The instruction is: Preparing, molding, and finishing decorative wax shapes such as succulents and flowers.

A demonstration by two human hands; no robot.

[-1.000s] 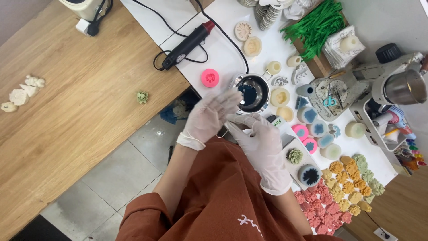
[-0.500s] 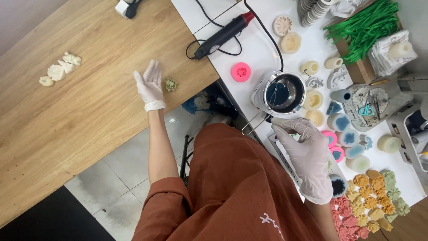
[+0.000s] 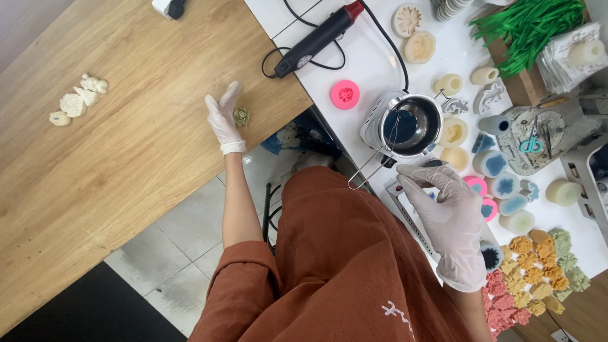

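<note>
Small wax piece (image 3: 241, 116) on wooden table (image 3: 95, 177), right of left hand (image 3: 223, 117), melting pot (image 3: 408, 124) on neighbouring table (image 3: 373, 69)

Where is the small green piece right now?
The small green piece lies on the wooden table near its right edge, upper-left of centre in the head view, beside the gloved left hand.

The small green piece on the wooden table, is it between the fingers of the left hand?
No, the small green piece lies on the wooden table just beside the open left hand.
</note>
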